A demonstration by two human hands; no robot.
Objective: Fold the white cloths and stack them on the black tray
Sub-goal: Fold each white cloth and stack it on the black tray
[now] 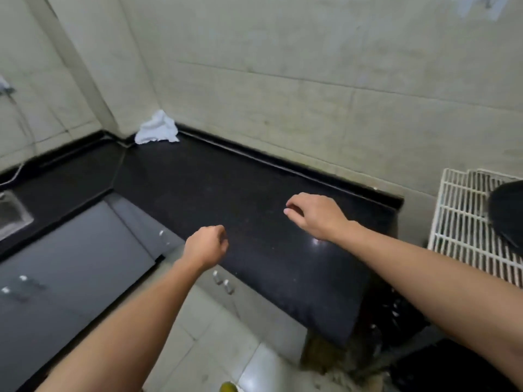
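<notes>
A crumpled white cloth (pixel 157 129) lies in the far corner of the black counter (pixel 240 199), against the tiled wall. My left hand (pixel 206 246) hovers at the counter's near edge with its fingers loosely curled and holds nothing. My right hand (pixel 314 215) hangs above the counter's middle right, palm down, fingers loosely bent, holding nothing. Both hands are well short of the cloth. A round black object (pixel 508 213), perhaps the tray, rests on a white wire rack (pixel 464 222) at the right edge, partly cut off by the frame.
A metal sink (pixel 12 215) sits in the counter at far left. Grey cabinet doors (pixel 85 250) stand below the counter's left run. Pale floor tiles (pixel 226 335) lie beneath me. A tiled wall backs the counter.
</notes>
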